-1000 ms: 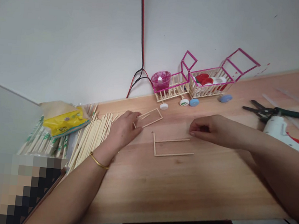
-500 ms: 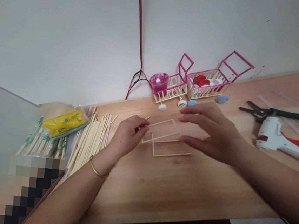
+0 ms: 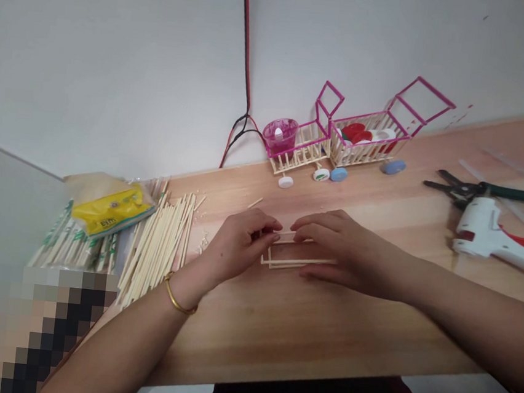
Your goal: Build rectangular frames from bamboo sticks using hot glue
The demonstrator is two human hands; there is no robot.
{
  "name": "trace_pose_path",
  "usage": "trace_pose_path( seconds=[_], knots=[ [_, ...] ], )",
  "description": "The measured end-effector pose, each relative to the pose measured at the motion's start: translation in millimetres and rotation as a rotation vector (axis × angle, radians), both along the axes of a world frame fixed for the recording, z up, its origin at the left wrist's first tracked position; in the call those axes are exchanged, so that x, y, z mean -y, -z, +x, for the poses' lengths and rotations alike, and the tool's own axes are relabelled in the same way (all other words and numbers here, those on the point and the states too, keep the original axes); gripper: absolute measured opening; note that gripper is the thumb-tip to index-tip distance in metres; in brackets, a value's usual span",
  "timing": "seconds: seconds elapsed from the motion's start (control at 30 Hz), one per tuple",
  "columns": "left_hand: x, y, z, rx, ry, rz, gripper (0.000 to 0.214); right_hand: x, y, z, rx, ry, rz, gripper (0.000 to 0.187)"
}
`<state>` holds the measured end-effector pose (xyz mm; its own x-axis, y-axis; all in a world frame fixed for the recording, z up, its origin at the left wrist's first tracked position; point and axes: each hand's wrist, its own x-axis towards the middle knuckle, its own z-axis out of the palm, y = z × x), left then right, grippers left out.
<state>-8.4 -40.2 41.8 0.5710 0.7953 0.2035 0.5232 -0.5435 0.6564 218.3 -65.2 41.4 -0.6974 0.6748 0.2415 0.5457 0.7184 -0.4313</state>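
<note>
Two rectangular frames of thin wooden sticks lie one over the other on the table, nearly aligned. The upper stick frame is pinched at its left end between the thumb and fingers of my left hand. My right hand closes around its right part, thumb along the front stick and fingers at the back one, hiding that end. A front edge of the lower stick frame shows just below. A gold bracelet circles my left wrist.
Loose wooden sticks and a yellow packet lie left. Two small stick carts with pink rims stand against the wall, one beside a pink cup. To the right are a white glue gun and pliers.
My left hand has brought the upper frame right and down over the other one. My right hand, open and apart before, has lowered and closed on the frame's right part.
</note>
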Motion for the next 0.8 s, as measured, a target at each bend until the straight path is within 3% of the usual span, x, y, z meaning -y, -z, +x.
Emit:
trace_pose_path(
  seconds=[0.23,0.37,0.43,0.6,0.8],
  knots=[
    [2,1.7,1,0.071,-0.015,0.028,0.015,1,0.2,0,-0.041,0.029,-0.055,0.027],
    [-1,-0.2,-3,0.137,-0.267,0.088,0.013,-3,3.6,6,-0.047,0.083,-0.052,0.029],
    [-2,-2.9,-6,0.069,-0.333,0.007,0.013,-3,4.3,7,-0.035,0.096,-0.070,0.029],
    [-5,-7.1,-8,-0.172,-0.133,-0.390,0.026,-2,5.9,6,-0.008,0.090,-0.132,0.033],
    [-4,-2.2,-6,-0.224,-0.118,-0.492,0.031,-2,11.9,5,-0.031,0.103,-0.157,0.049]
  ],
)
